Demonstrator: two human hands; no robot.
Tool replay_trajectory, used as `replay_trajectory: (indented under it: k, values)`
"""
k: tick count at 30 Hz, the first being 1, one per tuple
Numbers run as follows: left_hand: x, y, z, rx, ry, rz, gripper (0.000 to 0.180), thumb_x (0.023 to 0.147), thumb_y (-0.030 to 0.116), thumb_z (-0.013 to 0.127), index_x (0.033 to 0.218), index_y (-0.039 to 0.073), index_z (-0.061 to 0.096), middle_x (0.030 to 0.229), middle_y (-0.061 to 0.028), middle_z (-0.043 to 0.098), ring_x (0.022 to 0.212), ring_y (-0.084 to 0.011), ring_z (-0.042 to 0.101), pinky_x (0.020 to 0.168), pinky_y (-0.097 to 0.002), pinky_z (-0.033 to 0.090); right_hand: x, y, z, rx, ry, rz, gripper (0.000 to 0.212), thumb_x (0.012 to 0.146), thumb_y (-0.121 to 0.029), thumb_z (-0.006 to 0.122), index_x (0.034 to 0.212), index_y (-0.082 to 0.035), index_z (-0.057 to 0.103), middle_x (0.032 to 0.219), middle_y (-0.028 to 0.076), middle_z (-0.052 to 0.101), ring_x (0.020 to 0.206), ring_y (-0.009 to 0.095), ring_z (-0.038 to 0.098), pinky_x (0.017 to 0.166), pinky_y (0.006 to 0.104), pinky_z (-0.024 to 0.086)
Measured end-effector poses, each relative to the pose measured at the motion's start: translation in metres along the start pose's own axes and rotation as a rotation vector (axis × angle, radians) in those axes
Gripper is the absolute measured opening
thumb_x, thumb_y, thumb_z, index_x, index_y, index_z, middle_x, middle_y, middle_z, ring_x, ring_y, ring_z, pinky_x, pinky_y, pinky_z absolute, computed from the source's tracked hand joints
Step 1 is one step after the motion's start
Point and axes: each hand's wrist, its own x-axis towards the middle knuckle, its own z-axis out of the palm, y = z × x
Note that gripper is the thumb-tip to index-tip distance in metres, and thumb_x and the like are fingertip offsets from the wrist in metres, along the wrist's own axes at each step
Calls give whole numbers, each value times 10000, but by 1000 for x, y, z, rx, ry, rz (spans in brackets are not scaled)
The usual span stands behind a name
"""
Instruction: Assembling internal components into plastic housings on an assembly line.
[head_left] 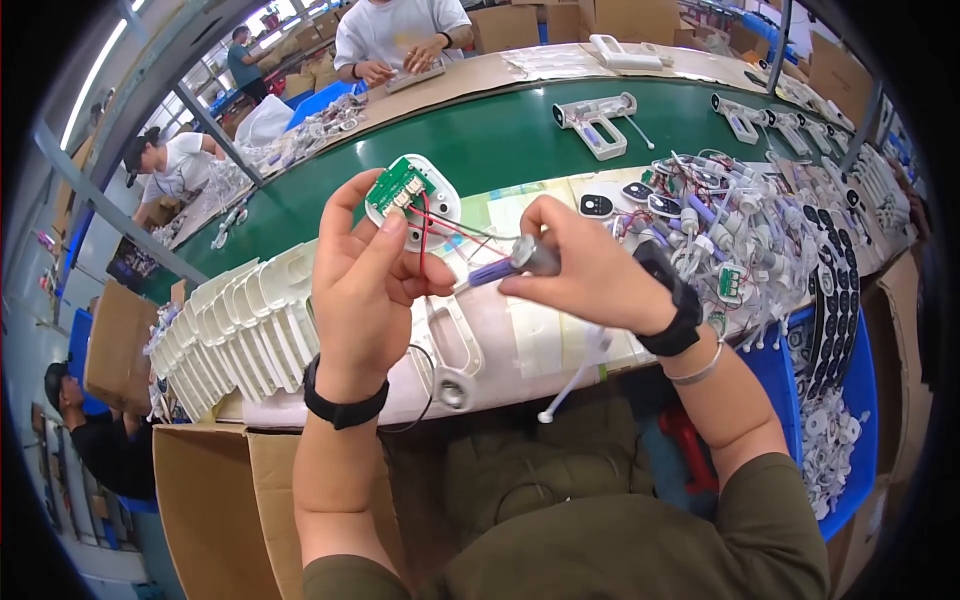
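My left hand [362, 275] is closed on a small green circuit board [399, 187], its thumb over the white connectors. Against the board lies a rounded white plastic cover [445, 207]. Thin red and black wires [426, 230] run from the board toward my right hand [600, 268]. That hand pinches a grey cylindrical part [537, 257], from which a purple cylinder [493, 272] points left. Below my hands, a white handle-shaped housing [455, 335] lies on the bench, with a metal-centred ring [453, 391] at its near end. A thin white stick [570, 393] hangs near the bench edge.
White housing shells [235, 325] stand in a row at left. A heap of wired parts [710, 225] covers the right side, above a blue bin [860, 470]. Beyond runs a green conveyor belt [450, 128] carrying a white housing [600, 125]. A co-worker [400, 35] sits across it.
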Motion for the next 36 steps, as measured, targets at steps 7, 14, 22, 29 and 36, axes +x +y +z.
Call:
replay_trajectory:
  k: [7, 14, 22, 29, 36]
  values:
    - [-6, -7, 24, 172, 91, 299, 390, 927, 68, 441, 1261, 33, 242, 1099, -172, 511, 800, -243, 653, 591, -275, 556, 2, -10, 6, 60, -62, 96, 268, 748, -176, 722, 871, -22, 541, 598, 17, 539, 527, 54, 448, 481, 223, 358]
    - [-1, -11, 30, 241, 94, 503, 399, 923, 49, 434, 1262, 30, 223, 1115, -175, 475, 871, -253, 641, 584, -257, 554, 0, -6, 8, 494, -199, -2, 130, 812, -65, 643, 883, -19, 545, 1068, 107, 595, 910, 104, 551, 780, 254, 470]
    - [-3, 0, 8, 466, 73, 550, 405, 911, 19, 465, 1269, -5, 278, 1084, -162, 514, 845, -215, 631, 625, -265, 554, 0, -12, 3, 817, -506, 32, 177, 856, -130, 623, 907, 7, 522, 729, 69, 638, 648, 122, 626, 619, 242, 487]
    - [-19, -3, -21, 542, 128, 442, 406, 901, 13, 492, 1271, -21, 329, 1027, -140, 577, 836, -147, 603, 667, -254, 548, 34, -18, -20, 612, -603, 213, 240, 812, -218, 669, 761, -27, 534, 579, 24, 550, 474, 80, 513, 439, 216, 400]
    - [-19, -112, -116, 470, 444, -188, 415, 831, 65, 580, 1207, -51, 448, 833, -107, 626, 648, -124, 599, 563, -239, 487, 66, 66, 79, 163, -603, 243, 343, 784, -236, 683, 940, 0, 489, 647, 97, 552, 522, 191, 562, 508, 310, 475]
